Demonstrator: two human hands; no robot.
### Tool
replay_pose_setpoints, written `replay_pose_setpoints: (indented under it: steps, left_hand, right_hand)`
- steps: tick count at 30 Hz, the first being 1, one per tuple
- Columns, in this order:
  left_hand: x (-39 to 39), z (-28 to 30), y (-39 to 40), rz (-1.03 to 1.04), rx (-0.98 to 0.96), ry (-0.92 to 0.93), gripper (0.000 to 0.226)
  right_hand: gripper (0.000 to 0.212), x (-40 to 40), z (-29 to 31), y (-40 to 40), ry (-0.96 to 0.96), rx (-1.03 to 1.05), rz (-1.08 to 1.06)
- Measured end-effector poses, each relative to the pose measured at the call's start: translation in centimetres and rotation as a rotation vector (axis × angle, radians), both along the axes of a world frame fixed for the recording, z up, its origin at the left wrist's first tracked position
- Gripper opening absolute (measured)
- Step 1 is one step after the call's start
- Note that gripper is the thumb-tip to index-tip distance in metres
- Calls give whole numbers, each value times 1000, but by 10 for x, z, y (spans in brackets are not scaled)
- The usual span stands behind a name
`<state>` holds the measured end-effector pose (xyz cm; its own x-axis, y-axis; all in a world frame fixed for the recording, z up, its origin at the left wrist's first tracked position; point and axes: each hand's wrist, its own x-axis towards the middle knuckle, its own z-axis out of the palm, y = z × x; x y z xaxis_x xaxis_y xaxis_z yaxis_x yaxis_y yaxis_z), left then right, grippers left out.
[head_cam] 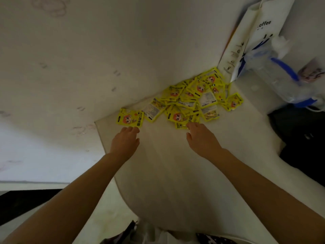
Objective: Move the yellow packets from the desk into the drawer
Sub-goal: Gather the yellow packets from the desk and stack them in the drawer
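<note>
Both arms outstretched, left hand (125, 139) and right hand (200, 136) relaxed.

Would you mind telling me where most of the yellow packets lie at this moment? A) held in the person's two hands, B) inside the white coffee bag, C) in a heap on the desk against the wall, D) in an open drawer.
C: the yellow packets lie heaped on the desk at the foot of the wall, while the left hand and right hand only reach toward the heap's near edge.
</note>
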<state>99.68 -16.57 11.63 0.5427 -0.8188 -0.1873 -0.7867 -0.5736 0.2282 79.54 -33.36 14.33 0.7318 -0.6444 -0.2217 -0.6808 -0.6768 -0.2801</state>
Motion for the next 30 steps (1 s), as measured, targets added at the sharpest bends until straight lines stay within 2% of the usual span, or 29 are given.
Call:
replay_pose_setpoints:
  steps: [5,10,14,19,22,25,27,30]
  left_hand:
    - [41,-9,-28,-40,95,-20,45]
    - [71,-18,-52,3,121,48,49]
    - [89,-29,-69,0,159,55,50]
    - [103,-42,-78,-55,199,11,63]
    - [106,-48,-78,-71,203,-18,60]
    - [107,-52,-75,-76,204,-40,57]
    - [107,-53,-72,-66,195,-47,57]
    - [105,-52,-66,-61,192,-67,58]
  right_hand:
    - [31,37,-5,-39,23,-37,46]
    - [33,74,-7,-82,56,4,54]
    - [38,103,-15,-114,45,77,-27]
    - [62,136,-34,-138,102,158,-229]
    - [47,148,-40,-144,13,234,-371]
    - [44,157,-47,-147,-46,293,-419]
    - [56,165,-51,-145,-43,303,-480]
    - [87,174,-55,-139,66,226,-501]
